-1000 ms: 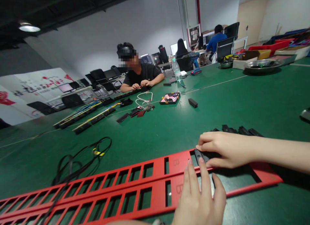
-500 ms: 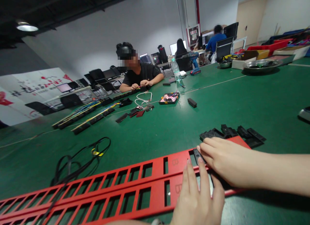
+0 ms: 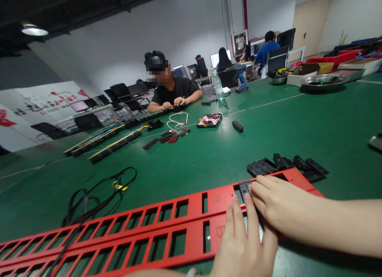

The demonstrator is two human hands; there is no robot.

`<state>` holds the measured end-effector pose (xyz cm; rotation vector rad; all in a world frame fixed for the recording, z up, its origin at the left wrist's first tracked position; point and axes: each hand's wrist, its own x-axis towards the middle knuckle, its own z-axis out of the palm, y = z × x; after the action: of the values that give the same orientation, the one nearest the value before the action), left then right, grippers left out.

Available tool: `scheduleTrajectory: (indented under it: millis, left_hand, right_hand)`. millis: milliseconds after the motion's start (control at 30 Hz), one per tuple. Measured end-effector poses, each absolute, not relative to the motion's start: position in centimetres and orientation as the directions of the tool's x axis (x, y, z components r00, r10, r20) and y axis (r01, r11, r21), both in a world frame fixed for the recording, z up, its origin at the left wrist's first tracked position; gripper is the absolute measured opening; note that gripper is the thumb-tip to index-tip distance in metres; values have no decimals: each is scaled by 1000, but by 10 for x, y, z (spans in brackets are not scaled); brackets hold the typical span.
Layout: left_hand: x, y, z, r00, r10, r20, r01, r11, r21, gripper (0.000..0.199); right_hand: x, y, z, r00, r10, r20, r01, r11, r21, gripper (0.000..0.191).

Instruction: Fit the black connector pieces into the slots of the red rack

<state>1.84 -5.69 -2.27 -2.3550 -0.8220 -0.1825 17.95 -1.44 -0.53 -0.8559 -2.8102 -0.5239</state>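
Two long red slotted panels (image 3: pixel 195 224) lie side by side, with rows of rectangular cut-outs and a letter B marked on each. In a cut-out of the far panel sits a small black plastic piece (image 3: pixel 244 189). My left hand (image 3: pixel 243 241) rests on the panels with fingers stretched out, a fingertip touching that piece. My right hand (image 3: pixel 282 205) lies from the right, its fingers together and bent over the piece's right side. Its thumb is hidden. Several similar black pieces (image 3: pixel 259 166) lie in a loose heap just beyond the panels.
A black cable (image 3: pixel 86 201) loops across the panels' left part. Farther back are black strips with coloured wires (image 3: pixel 116 147), a small tray of parts (image 3: pixel 209 120), a water bottle (image 3: pixel 217 86) and a cordless drill (image 3: pixel 240 78). A co-worker (image 3: pixel 176 92) sits across the green table (image 3: pixel 191 165).
My right hand has slid slightly right and down, uncovering more of the black piece and the far panel's right end. My left hand has barely moved.
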Motion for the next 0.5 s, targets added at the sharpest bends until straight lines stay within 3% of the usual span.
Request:
scheduleTrajectory:
  millis: [167, 367, 500]
  left_hand:
    - [18, -56, -22, 804, 512, 302, 591, -627, -507, 33]
    - [18, -56, -21, 805, 523, 279, 583, -617, -528, 35]
    - [18, -56, -20, 806, 506, 308, 588, -619, -520, 33]
  right_hand:
    - [184, -10, 5, -831, 521, 194, 548, 826, 130, 17]
    - [199, 10, 28, -814, 563, 143, 546, 826, -138, 15]
    - [216, 38, 32, -804, 553, 219, 504, 829, -241, 20]
